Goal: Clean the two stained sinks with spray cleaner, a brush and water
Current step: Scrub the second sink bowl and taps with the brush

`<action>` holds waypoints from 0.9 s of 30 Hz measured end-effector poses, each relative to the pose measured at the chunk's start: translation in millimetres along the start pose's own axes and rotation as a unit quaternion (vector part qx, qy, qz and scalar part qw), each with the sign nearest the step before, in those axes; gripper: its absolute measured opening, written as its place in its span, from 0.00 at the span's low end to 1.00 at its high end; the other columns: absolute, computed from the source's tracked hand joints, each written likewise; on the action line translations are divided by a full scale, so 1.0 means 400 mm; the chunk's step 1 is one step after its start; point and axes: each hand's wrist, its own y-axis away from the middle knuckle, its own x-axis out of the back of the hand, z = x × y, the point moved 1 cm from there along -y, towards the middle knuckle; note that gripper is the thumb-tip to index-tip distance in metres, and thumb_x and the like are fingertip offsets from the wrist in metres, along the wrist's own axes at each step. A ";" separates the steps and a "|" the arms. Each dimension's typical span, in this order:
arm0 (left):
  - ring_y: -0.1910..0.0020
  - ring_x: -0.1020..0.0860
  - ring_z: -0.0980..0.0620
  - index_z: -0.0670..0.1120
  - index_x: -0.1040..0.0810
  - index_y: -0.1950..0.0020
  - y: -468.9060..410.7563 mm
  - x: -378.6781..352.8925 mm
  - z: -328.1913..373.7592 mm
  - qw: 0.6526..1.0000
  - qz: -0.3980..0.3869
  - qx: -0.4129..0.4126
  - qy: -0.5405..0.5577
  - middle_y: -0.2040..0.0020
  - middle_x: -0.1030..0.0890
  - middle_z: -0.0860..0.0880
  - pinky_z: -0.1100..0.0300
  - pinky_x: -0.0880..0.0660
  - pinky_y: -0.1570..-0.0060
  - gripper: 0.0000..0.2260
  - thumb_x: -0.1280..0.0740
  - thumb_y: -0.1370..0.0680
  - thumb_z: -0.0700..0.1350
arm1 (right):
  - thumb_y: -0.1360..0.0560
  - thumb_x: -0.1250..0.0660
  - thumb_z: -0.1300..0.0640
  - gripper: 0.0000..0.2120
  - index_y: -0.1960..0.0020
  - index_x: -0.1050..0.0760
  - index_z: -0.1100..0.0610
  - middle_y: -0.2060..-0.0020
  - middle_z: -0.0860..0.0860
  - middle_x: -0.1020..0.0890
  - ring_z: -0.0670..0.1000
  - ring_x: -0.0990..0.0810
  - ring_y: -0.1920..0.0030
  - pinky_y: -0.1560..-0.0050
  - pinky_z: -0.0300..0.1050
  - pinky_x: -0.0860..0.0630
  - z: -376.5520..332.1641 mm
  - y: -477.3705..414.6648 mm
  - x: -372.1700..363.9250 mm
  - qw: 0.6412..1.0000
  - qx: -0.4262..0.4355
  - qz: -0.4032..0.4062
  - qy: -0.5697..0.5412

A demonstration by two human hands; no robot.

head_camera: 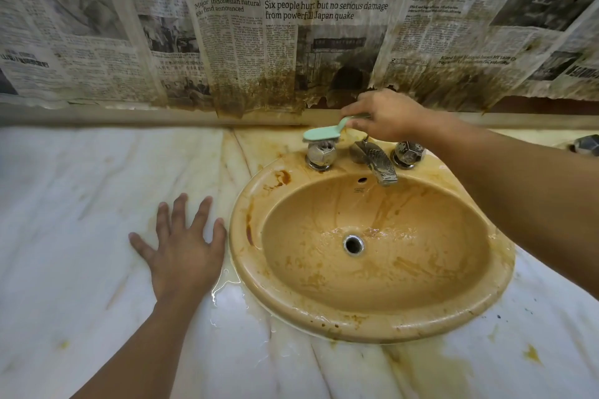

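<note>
A: Where do things stand?

B: The counter (81, 236) holds the stained sink (324, 317). The left hand (181, 253) lies flat beside its left rim, fingers spread. The right hand (385, 116) clamps the brush (321, 133), bristles on the left tap knob (321, 155) near the counter's back edge.

A: Advice?

B: Short strokes round the knob's base, I'd say, braced on that flat hand.

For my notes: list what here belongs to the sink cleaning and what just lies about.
Job: brush, gripped by the right hand at the left tap; stained sink; spout.
Lying about: newspapers on the wall; marble counter, left hand flat on it.
</note>
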 end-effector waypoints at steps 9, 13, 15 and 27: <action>0.16 0.54 0.50 0.65 0.42 0.18 -0.002 -0.001 0.000 1.000 0.000 0.002 -0.004 0.15 0.47 0.54 0.27 0.57 0.25 0.25 0.51 0.16 0.64 | 0.16 0.41 0.45 0.16 0.33 0.22 0.44 0.49 0.50 0.24 0.53 0.30 0.46 0.50 0.51 0.38 -0.057 -0.103 -0.031 0.989 0.073 0.059 0.116; 0.16 0.54 0.50 0.65 0.42 0.18 -0.005 -0.002 -0.002 1.000 0.003 0.003 -0.002 0.15 0.47 0.55 0.27 0.57 0.25 0.25 0.50 0.16 0.64 | 0.15 0.39 0.49 0.17 0.29 0.24 0.49 0.44 0.52 0.23 0.55 0.30 0.43 0.46 0.52 0.36 -0.006 -0.105 -0.049 0.994 0.039 0.001 0.099; 0.16 0.54 0.50 0.65 0.42 0.18 -0.006 -0.003 -0.001 1.000 0.004 0.002 -0.003 0.16 0.47 0.55 0.27 0.57 0.25 0.25 0.50 0.16 0.64 | 0.15 0.38 0.51 0.16 0.30 0.23 0.50 0.44 0.52 0.23 0.54 0.30 0.44 0.42 0.53 0.31 0.036 -0.094 -0.061 0.996 0.006 -0.036 0.080; 0.16 0.53 0.50 0.65 0.42 0.18 -0.006 -0.007 -0.001 1.000 0.008 0.006 -0.002 0.16 0.46 0.55 0.27 0.56 0.25 0.24 0.49 0.15 0.63 | 0.17 0.38 0.58 0.16 0.32 0.21 0.48 0.46 0.49 0.21 0.56 0.23 0.43 0.47 0.51 0.26 -0.001 -0.096 -0.026 0.983 0.025 -0.082 0.161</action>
